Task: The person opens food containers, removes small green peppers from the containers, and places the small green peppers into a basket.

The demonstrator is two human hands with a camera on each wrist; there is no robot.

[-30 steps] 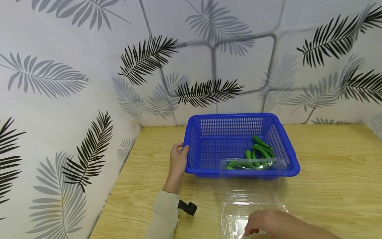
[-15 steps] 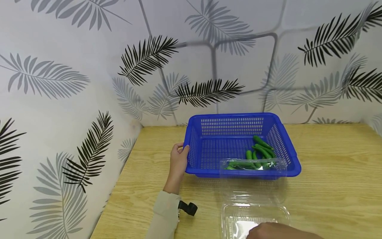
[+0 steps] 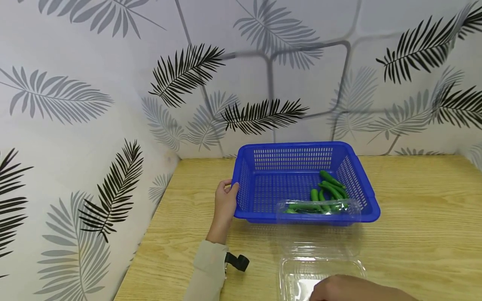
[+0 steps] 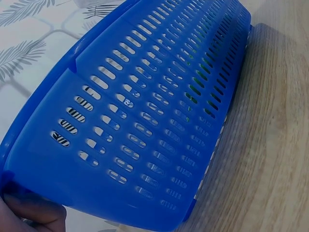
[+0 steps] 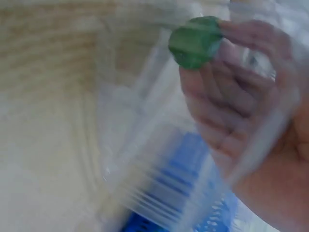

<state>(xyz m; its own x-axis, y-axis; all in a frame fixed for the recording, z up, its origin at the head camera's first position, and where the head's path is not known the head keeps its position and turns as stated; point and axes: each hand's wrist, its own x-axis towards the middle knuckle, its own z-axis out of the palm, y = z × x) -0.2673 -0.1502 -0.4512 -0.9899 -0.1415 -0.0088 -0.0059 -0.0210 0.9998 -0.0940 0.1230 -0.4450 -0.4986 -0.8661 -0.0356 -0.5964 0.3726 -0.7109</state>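
Observation:
My left hand [image 3: 225, 202] grips the left rim of a blue plastic basket [image 3: 256, 215], thumb on top. In the left wrist view its curled fingers [image 4: 38, 215] sit under the basket's rim corner. Several green peppers [image 3: 331, 190] lie at the basket's right side. A clear plastic clamshell box [image 3: 284, 271] stands open in front, its raised lid overlapping the basket's front edge. My right hand [image 3: 350, 289] is over the box at the bottom edge. The blurred right wrist view shows it pinching a green pepper [image 5: 195, 42], seen end-on through clear plastic.
The wooden table [image 3: 421, 217] reaches back to a leaf-patterned wall [image 3: 301, 83], with another such wall on the left. A black strap with a small black piece [image 3: 238, 262] hangs at my left wrist.
My right hand has moved down over the box toward the bottom edge, then slightly back up, and its fingers have gone out of the head view. My left hand stays on the basket.

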